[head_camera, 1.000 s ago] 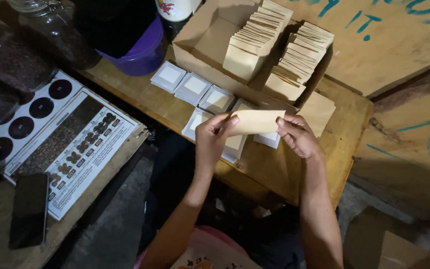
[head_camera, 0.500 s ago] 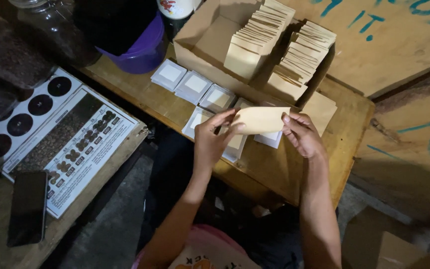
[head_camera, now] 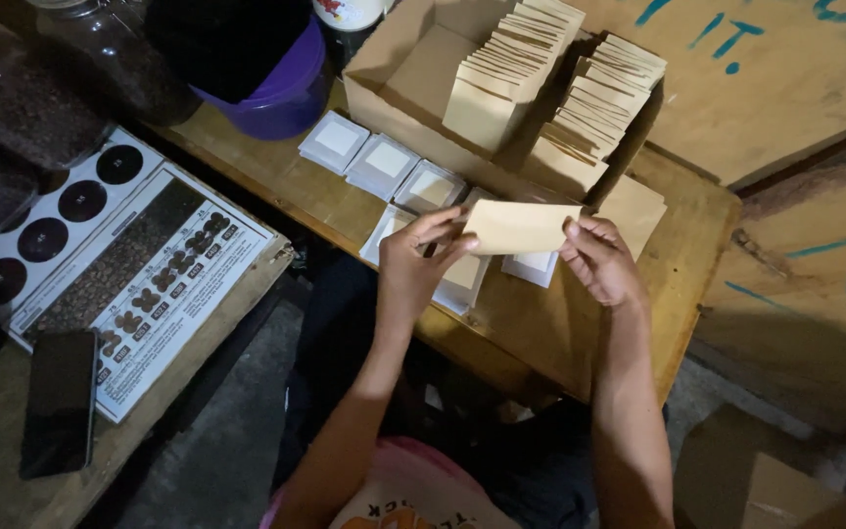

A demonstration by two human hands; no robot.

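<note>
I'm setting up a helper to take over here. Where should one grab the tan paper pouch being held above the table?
Probably by its two short ends, from either side, as the left hand and right hand do: the tan pouch is flat, thin and held level, so pinching the edges suits it.

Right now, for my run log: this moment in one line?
left hand: holds flat tan paper envelope | right hand: pinches its other end | above wooden table

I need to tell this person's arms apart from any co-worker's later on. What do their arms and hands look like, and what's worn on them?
Both forearms are bare up to the elbows, with no sleeves in view. The left hand and right hand wear no gloves; no watch, ring or bracelet shows. Both arms are slim. Nails are too small to judge.
</note>
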